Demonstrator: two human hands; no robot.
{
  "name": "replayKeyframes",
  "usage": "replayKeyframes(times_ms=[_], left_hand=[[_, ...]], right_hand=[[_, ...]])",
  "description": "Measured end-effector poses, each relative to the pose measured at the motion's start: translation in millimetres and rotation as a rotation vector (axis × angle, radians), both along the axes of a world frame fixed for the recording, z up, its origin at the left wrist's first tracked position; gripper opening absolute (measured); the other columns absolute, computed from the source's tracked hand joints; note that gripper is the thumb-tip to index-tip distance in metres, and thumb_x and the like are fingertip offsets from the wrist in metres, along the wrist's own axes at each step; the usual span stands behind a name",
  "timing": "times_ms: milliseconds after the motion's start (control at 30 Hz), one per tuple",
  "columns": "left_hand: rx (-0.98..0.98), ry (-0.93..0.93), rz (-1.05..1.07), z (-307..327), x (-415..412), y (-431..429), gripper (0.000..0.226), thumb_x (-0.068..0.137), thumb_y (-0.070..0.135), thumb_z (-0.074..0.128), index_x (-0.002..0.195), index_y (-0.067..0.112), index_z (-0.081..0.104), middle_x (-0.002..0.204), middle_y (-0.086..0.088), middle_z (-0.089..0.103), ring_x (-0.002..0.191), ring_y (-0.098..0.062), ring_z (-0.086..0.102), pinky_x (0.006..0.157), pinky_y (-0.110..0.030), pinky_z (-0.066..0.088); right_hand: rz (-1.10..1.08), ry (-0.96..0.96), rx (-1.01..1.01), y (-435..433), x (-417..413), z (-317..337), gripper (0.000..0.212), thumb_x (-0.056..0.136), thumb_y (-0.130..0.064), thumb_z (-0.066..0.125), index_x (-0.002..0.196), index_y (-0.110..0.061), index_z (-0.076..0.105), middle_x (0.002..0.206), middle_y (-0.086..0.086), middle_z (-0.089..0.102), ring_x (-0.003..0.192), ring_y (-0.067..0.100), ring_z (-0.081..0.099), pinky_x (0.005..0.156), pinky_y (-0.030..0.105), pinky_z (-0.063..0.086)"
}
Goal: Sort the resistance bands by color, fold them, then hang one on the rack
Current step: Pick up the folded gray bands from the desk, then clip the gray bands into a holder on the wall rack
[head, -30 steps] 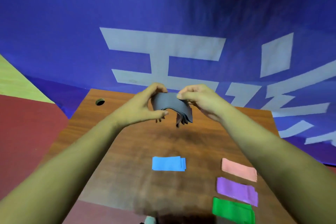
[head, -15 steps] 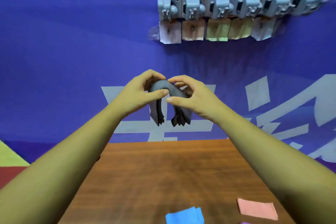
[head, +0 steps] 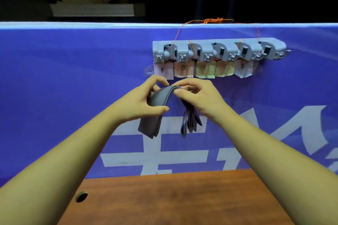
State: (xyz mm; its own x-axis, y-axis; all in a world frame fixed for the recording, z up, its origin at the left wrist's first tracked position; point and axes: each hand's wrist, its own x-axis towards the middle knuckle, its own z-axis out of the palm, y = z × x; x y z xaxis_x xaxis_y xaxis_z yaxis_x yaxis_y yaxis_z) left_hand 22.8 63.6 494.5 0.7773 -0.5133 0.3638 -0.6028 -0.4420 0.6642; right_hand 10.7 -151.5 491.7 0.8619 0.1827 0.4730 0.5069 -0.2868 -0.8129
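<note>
A folded dark grey resistance band [head: 157, 107] arches between both hands, its two ends hanging down. My left hand [head: 142, 102] pinches its left side between thumb and fingers. My right hand [head: 199, 97] pinches the top of the fold on the right. Both are raised in front of the blue banner, just below the grey rack [head: 217, 51] with its row of hooks. Small paper labels [head: 184, 68] hang under the hooks. The band sits a short way under the rack's left end and does not touch it.
A blue banner [head: 73, 87] with white characters covers the wall behind. The brown wooden table [head: 173, 199] lies below, with a round cable hole [head: 81, 196] at its left. Orange string [head: 212, 21] ties the rack to the banner's top edge.
Both hands lifted the grey band up from over the table toward the rack. My view tilted upward, so the coloured folded bands on the table dropped out of sight.
</note>
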Motion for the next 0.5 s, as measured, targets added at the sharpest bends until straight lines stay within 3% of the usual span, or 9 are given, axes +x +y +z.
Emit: replayKeyframes(times_ms=[133, 267, 367, 500], left_hand=[[-0.167, 0.069, 0.016, 12.6, 2.2, -14.3, 0.032, 0.078, 0.023, 0.067, 0.108, 0.028, 0.055, 0.091, -0.008, 0.062, 0.076, -0.013, 0.055, 0.075, -0.032, 0.046], [-0.332, 0.097, 0.027, 17.6, 5.0, -34.4, 0.024, 0.08, 0.019, 0.061, 0.104, 0.02, 0.06, 0.102, -0.013, 0.069, 0.086, -0.012, 0.064, 0.083, -0.02, 0.048], [-0.304, 0.049, 0.019, 16.6, 8.9, -58.8, 0.027, 0.079, 0.022, 0.067, 0.104, 0.022, 0.057, 0.098, -0.006, 0.068, 0.089, -0.011, 0.062, 0.086, -0.028, 0.048], [-0.26, -0.047, 0.053, 14.7, 15.5, -94.2, 0.034, 0.075, 0.037, 0.074, 0.103, 0.028, 0.057, 0.094, 0.007, 0.069, 0.092, -0.019, 0.064, 0.09, -0.041, 0.051]], right_hand=[[0.046, 0.057, 0.058, -12.6, 5.6, 7.4, 0.018, 0.081, -0.025, 0.072, 0.098, -0.018, 0.074, 0.084, 0.023, 0.067, 0.075, 0.015, 0.059, 0.089, 0.046, 0.052], [0.038, 0.009, 0.056, -30.6, 7.6, 12.6, 0.013, 0.086, -0.017, 0.072, 0.098, -0.018, 0.074, 0.092, 0.022, 0.07, 0.078, 0.015, 0.059, 0.084, 0.036, 0.051], [0.008, -0.042, 0.08, -48.8, 8.9, 15.9, 0.012, 0.087, -0.015, 0.071, 0.098, -0.017, 0.074, 0.091, 0.017, 0.071, 0.08, 0.013, 0.059, 0.081, 0.027, 0.05], [-0.042, -0.072, 0.099, -80.6, 8.9, 19.9, 0.013, 0.087, -0.014, 0.072, 0.1, -0.014, 0.074, 0.087, 0.01, 0.072, 0.081, 0.011, 0.062, 0.085, 0.029, 0.052]])
